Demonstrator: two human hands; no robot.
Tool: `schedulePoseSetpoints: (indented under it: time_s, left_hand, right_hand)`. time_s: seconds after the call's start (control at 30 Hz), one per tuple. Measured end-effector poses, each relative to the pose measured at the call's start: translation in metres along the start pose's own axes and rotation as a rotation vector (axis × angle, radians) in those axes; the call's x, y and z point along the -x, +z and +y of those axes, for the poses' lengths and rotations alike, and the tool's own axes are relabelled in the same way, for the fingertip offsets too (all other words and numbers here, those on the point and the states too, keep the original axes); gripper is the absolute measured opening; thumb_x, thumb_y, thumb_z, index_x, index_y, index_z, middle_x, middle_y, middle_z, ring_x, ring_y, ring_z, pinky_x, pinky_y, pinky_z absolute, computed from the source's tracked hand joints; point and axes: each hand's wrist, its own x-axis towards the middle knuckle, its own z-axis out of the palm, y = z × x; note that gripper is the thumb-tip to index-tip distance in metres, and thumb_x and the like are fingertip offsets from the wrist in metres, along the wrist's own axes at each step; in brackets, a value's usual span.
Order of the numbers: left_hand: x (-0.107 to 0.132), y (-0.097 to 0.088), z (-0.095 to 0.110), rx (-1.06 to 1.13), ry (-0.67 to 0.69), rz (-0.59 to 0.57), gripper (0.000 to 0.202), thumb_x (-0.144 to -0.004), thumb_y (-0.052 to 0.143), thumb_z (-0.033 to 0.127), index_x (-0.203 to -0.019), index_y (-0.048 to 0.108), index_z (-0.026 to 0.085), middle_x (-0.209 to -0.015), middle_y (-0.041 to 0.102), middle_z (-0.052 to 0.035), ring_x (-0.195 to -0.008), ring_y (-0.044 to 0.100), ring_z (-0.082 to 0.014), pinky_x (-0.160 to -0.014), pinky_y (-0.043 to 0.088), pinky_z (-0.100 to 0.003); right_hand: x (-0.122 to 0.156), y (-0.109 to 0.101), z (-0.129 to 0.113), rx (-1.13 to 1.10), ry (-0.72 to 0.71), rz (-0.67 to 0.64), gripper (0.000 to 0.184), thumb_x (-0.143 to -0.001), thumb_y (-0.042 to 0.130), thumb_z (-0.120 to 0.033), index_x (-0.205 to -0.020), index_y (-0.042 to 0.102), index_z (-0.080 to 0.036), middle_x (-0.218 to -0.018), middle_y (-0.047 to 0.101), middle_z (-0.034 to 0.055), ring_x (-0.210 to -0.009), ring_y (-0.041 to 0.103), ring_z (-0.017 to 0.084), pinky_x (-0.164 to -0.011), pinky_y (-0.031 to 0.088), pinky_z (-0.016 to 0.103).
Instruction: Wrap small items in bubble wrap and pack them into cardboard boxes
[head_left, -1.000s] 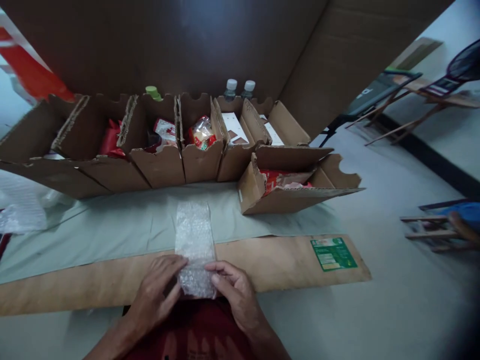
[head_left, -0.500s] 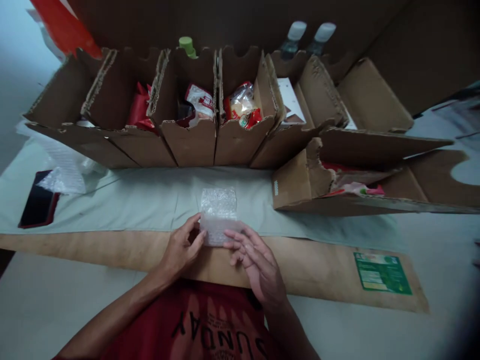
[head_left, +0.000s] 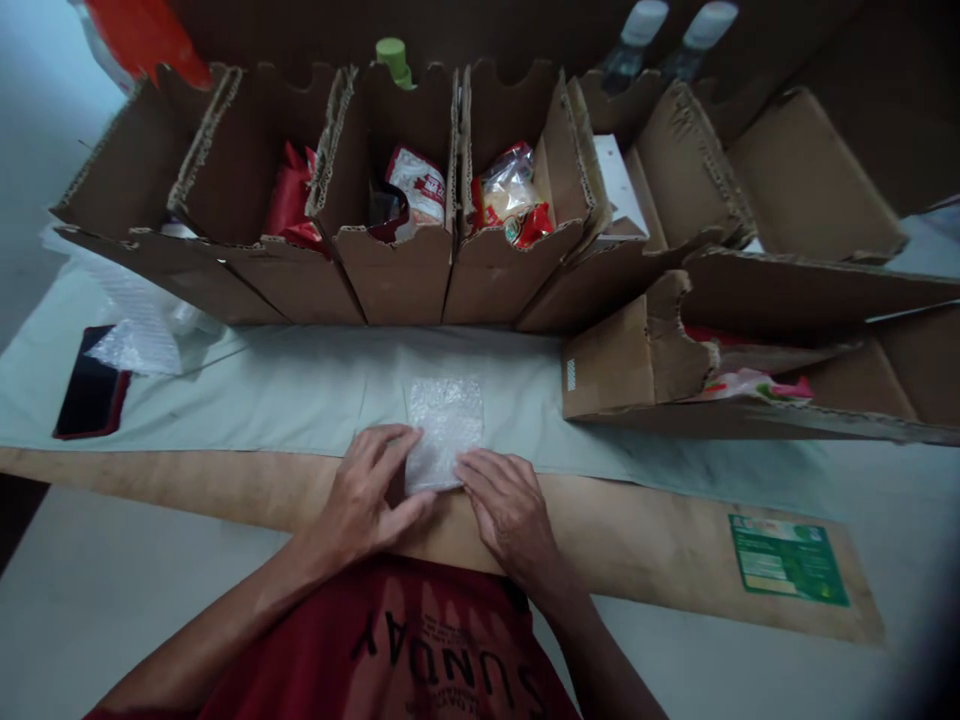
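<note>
A small, roughly square piece of clear bubble wrap [head_left: 445, 425] lies flat, partly on the pale green cloth and partly on the brown board's edge. At its left side rests my left hand [head_left: 375, 480], thumb and fingers apart, fingertips touching the wrap. My right hand [head_left: 510, 510] has its fingers bent and held together over the lower right edge of the wrap. Its thumb is mostly hidden behind the fingers.
Cardboard bins [head_left: 394, 280] holding packets stand in a row behind. Another cardboard bin [head_left: 611, 385] lies lengthwise at right. A dark phone [head_left: 88, 395] and loose bubble wrap [head_left: 142, 330] are at left. A green label [head_left: 787, 558] is on the board [head_left: 637, 540] at right.
The raised flap of bubble wrap now lies flat. My right hand has turned palm down and its fingers have closed in at the edge. My left thumb has moved off the wrap. The view has shifted slightly.
</note>
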Motion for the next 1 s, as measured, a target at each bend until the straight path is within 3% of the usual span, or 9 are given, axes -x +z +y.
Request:
schedulePoseSetpoints:
  time_s: [0.1, 0.2, 0.33, 0.47, 0.57, 0.63, 0.77, 0.87, 1.0]
  left_hand:
    - [0.008, -0.004, 0.004, 0.058, 0.074, -0.073, 0.045, -0.097, 0.06, 0.023, -0.141, 0.052, 0.02, -0.106, 0.072, -0.0089, -0.098, 0.067, -0.0239, -0.087, 0.056, -0.041]
    - [0.004, 0.006, -0.001, 0.035, -0.022, -0.03, 0.039, -0.096, 0.055, 0.014, -0.134, 0.057, 0.016, -0.088, 0.072, -0.0051, -0.077, 0.065, -0.0204, -0.075, 0.055, -0.036]
    - [-0.011, 0.022, -0.014, -0.096, -0.105, -0.018, 0.036, -0.093, 0.06, 0.018, -0.129, 0.062, 0.013, -0.092, 0.07, -0.0087, -0.084, 0.066, -0.0251, -0.078, 0.055, -0.039]
    - [-0.015, 0.022, -0.016, -0.063, -0.181, 0.008, 0.035, -0.094, 0.06, 0.023, -0.127, 0.064, 0.017, -0.103, 0.067, -0.0102, -0.093, 0.064, -0.0253, -0.085, 0.055, -0.041]
    - [-0.003, 0.009, -0.011, 0.181, -0.333, 0.105, 0.034, -0.091, 0.063, 0.031, -0.124, 0.065, 0.019, -0.106, 0.067, -0.0092, -0.095, 0.065, -0.0233, -0.087, 0.055, -0.039]
    - [0.008, -0.001, -0.005, 0.455, -0.541, 0.129, 0.036, -0.09, 0.067, 0.038, -0.121, 0.066, 0.019, -0.104, 0.068, -0.0082, -0.094, 0.067, -0.0218, -0.083, 0.056, -0.036]
    - [0.018, -0.006, 0.011, 1.102, -0.899, -0.008, 0.049, -0.079, 0.081, 0.042, -0.119, 0.067, 0.016, -0.111, 0.074, -0.0102, -0.102, 0.07, -0.0231, -0.09, 0.056, -0.036]
    - [0.015, 0.007, 0.02, 1.347, -0.896, -0.038, 0.048, -0.072, 0.087, 0.039, -0.112, 0.072, 0.016, -0.107, 0.076, -0.0073, -0.102, 0.069, -0.0208, -0.097, 0.052, -0.034]
    - [0.007, 0.014, 0.026, 1.264, -0.818, 0.019, 0.036, -0.077, 0.081, 0.038, -0.105, 0.074, 0.017, -0.093, 0.075, -0.0039, -0.092, 0.067, -0.0189, -0.088, 0.05, -0.029]
  right_hand:
    - [-0.005, -0.005, -0.002, -0.115, 0.052, -0.051, 0.03, -0.101, 0.046, -0.011, -0.115, 0.071, -0.022, -0.105, 0.079, 0.0053, -0.096, 0.071, 0.02, -0.086, 0.052, 0.037]
    - [-0.008, -0.008, -0.005, -0.068, 0.149, 0.032, 0.027, -0.103, 0.049, -0.021, -0.121, 0.069, -0.021, -0.104, 0.078, 0.007, -0.093, 0.071, 0.022, -0.085, 0.053, 0.037]
    - [-0.006, -0.008, -0.01, 0.157, 0.099, 0.209, 0.022, -0.1, 0.057, -0.021, -0.119, 0.069, -0.02, -0.112, 0.075, 0.0105, -0.104, 0.068, 0.026, -0.09, 0.049, 0.041]
    - [-0.009, 0.001, -0.009, 0.155, -0.033, 0.06, 0.022, -0.098, 0.059, -0.017, -0.117, 0.068, -0.02, -0.117, 0.075, 0.009, -0.114, 0.065, 0.028, -0.095, 0.047, 0.043]
    - [-0.016, 0.009, -0.003, 0.068, 0.02, 0.088, 0.019, -0.101, 0.055, -0.018, -0.113, 0.07, -0.02, -0.108, 0.078, 0.0073, -0.106, 0.068, 0.026, -0.092, 0.048, 0.042]
    - [-0.019, 0.01, -0.001, -0.034, 0.114, 0.129, 0.019, -0.102, 0.054, -0.02, -0.111, 0.071, -0.02, -0.103, 0.079, 0.0065, -0.098, 0.07, 0.024, -0.089, 0.049, 0.041]
    - [-0.014, 0.006, -0.011, -0.3, 0.306, 0.084, 0.018, -0.1, 0.057, -0.025, -0.109, 0.073, -0.023, -0.101, 0.078, 0.005, -0.094, 0.07, 0.023, -0.086, 0.052, 0.038]
    - [-0.006, 0.005, -0.024, -0.47, 0.407, 0.025, 0.019, -0.098, 0.057, -0.027, -0.109, 0.073, -0.025, -0.103, 0.078, 0.0039, -0.097, 0.071, 0.022, -0.087, 0.054, 0.038]
    - [0.001, -0.008, -0.031, -0.443, 0.43, 0.085, 0.019, -0.096, 0.06, -0.03, -0.109, 0.073, -0.025, -0.111, 0.076, 0.0067, -0.106, 0.069, 0.025, -0.096, 0.052, 0.043]
